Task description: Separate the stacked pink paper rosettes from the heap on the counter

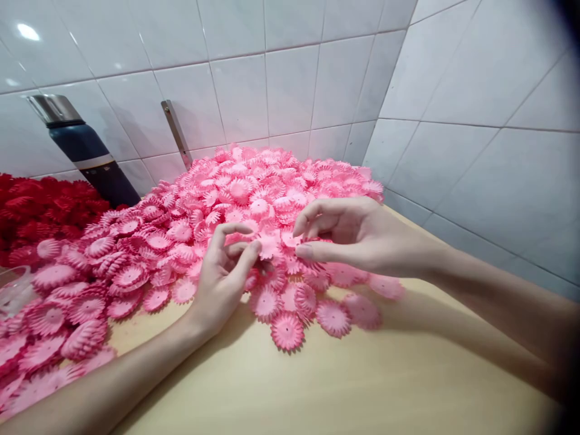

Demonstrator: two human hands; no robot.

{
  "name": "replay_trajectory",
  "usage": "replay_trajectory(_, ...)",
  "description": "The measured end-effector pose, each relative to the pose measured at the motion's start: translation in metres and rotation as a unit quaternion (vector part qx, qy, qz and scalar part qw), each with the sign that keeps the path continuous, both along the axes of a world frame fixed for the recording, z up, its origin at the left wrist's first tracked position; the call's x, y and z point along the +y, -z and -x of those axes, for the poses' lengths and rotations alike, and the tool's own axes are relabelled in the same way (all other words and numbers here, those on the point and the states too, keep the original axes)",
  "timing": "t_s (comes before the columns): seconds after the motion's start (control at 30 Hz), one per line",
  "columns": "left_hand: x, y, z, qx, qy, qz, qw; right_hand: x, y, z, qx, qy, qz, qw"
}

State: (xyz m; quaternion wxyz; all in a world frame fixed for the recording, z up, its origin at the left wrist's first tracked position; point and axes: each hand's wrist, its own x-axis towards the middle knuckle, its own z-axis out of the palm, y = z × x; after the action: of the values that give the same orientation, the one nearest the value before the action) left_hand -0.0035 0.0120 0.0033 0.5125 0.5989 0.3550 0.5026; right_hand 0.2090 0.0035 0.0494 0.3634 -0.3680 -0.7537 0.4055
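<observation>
My left hand (222, 272) is curled at the near side of a heap of pink artificial flower petal discs (240, 187). At its thumb tip is a light pink petal disc (270, 245), which the thumb and fingers seem to pinch; part of the grip is hidden. My right hand (348, 232) hovers just to the right, with thumb and forefinger apart and pointing at that disc. No disc is plainly held in it. Below the hands, several loose scalloped discs, one a pink petal disc (287, 331), lie flat on the table.
The pale wooden table (317, 386) meets a tiled wall (290, 84) behind and on the right. A dark blue flask (90, 151) leans in view at the left, beside a red petal heap (40, 208). A metal strip (176, 133) stands against the wall. Clear plastic (16, 290) shows at the left edge.
</observation>
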Motion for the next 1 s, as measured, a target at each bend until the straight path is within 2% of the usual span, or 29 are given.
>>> replay_trajectory(0.17, 0.002, 0.002, 0.002, -0.014, -0.039, -0.014, 0.999, 0.005, 0.011, 0.004, 0.073, 0.013, 0.006, 0.997)
replay_trajectory(0.3, 0.006, 0.002, 0.004, 0.049, -0.092, -0.027, 0.994, 0.003, 0.018, 0.009, 0.062, 0.014, 0.022, 0.998)
replay_trajectory(0.53, 0.003, -0.004, 0.004, 0.158, -0.11, -0.102, 0.976, -0.003, 0.021, 0.015, 0.038, 0.056, 0.028, 0.997)
replay_trajectory(0.6, 0.002, -0.005, 0.004, 0.17, -0.101, -0.126, 0.972, -0.004, 0.021, 0.017, 0.056, 0.064, 0.023, 0.996)
replay_trajectory(0.67, 0.0, -0.004, 0.004, 0.174, -0.065, -0.142, 0.972, -0.005, 0.022, 0.02, 0.07, 0.062, 0.014, 0.995)
replay_trajectory(0.8, -0.001, -0.002, 0.004, 0.171, -0.003, -0.155, 0.973, -0.004, 0.023, 0.022, 0.091, 0.029, -0.004, 0.995)
replay_trajectory(1.0, -0.001, -0.005, 0.003, 0.172, -0.042, -0.156, 0.972, -0.003, 0.025, 0.022, 0.1, 0.008, 0.006, 0.995)
